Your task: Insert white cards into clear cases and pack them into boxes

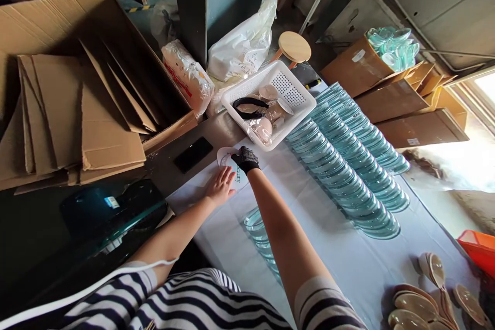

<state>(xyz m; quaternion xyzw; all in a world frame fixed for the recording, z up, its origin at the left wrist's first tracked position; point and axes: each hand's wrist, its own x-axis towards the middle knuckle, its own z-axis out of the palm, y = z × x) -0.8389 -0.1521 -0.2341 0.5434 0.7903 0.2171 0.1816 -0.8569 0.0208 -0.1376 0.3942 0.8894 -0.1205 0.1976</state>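
My bare left hand [221, 185] lies with its fingers stretched out on the near side of a flat white piece with a rounded end and dark lettering [225, 157]. Beside it my right hand [246, 159], in a black mesh glove, rests over the far edge of the same piece. Its fingers are curled in, and whatever is between them is hidden. Just beyond the right hand stands a white plastic basket [284, 139], holding a black band-like loop [249, 108] and several pale pink pieces in clear wrap [263, 129].
Long rows of nested clear teal pieces [340, 175] run along the right of the white-covered table [309, 263]. A shorter row [258, 229] lies under my right forearm. A black phone-like slab [193, 154] sits left. Tan oval pieces [419, 309] lie lower right; a large carton [170, 136] stands left.
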